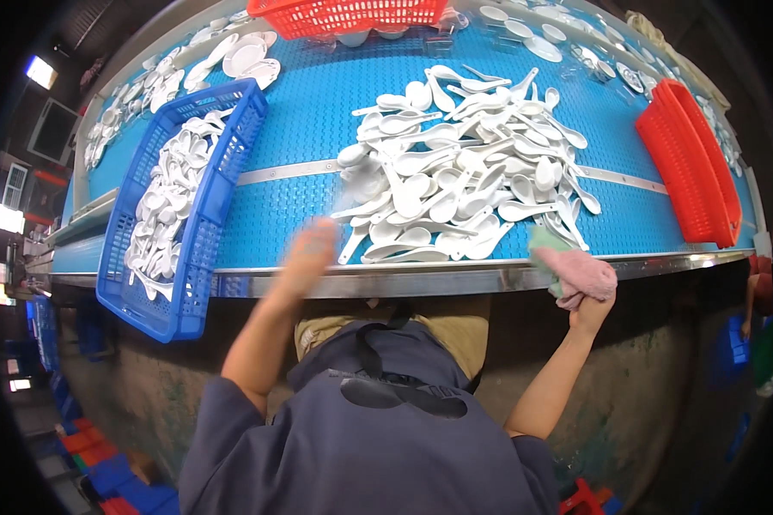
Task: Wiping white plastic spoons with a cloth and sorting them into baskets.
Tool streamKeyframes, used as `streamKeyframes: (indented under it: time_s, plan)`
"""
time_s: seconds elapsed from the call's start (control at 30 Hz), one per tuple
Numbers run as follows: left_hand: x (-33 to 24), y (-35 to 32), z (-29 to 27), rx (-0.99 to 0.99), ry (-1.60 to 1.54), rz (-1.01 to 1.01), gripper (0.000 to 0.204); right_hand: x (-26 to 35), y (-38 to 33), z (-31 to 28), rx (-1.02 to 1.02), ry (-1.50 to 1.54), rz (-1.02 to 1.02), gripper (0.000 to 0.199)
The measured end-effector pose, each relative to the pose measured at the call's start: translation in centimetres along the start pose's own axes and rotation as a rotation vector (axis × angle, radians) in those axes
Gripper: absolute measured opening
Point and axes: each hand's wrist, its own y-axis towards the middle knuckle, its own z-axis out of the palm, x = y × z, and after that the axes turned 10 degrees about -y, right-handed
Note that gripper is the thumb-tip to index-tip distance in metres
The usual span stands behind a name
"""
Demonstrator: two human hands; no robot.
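White ceramic spoons (464,172) lie heaped on the blue textured table surface (301,103) in front of me. At the near left edge of the heap is my left hand (311,249), smeared by motion, so its fingers cannot be made out. A blurred greyish patch lies just beyond it, over the heap's left side. My right hand (594,296), at the table's near edge to the right, is closed around a pink and green cloth (580,273). To the left stands a blue plastic basket (193,249) with many white spoons inside, its near end jutting past the edge.
A red basket (687,172) stands tilted at the right. Another red basket (348,17) sits at the far side. White plates (247,58) and small dishes line the far rim. A metal strip (288,170) crosses the surface, and a metal edge (455,275) runs along its front.
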Motion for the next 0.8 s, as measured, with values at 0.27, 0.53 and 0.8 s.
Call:
streamKeyframes:
  time_s: [0.27, 0.53, 0.8]
  plan:
    - [5.3, 1.9, -19.3, -0.817, 1.386, 0.072, 0.055, -3.7, 3.7, 6.1, -0.041, 0.047, 0.040, 0.022]
    - [-0.4, 13.6, 4.9, 0.519, 0.786, 0.312, 0.098, -6.6, 1.5, 11.7, -0.139, -0.290, -0.278, 0.020]
    - [-0.1, 18.8, 9.6, 0.768, 0.702, 0.169, 0.100, -5.9, 1.1, 12.1, -0.122, -0.404, -0.324, 0.032]
